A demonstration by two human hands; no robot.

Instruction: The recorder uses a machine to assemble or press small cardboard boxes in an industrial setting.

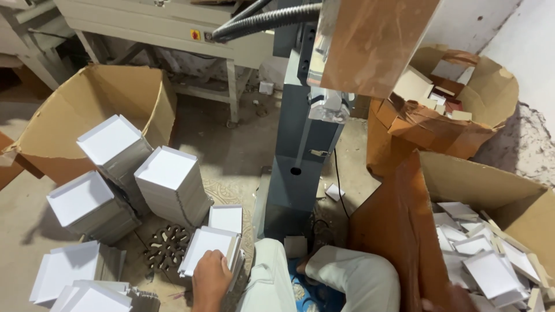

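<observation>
Cardboard carton [520, 202] of white trays [491, 271]

A large open brown cardboard carton [98, 110] lies tipped on its side at the upper left of the frame. Before it, across the left and lower left, stand stacks of shallow white box trays [167, 173] with grey sides. At the upper right a torn round-walled cardboard carton [491, 92] holds cream and dark card pieces. At the lower right another open brown carton [399, 231] holds loose white trays [491, 271]. A small yellow-and-red label [195, 34] sits on the beige machine frame at top centre.
</observation>
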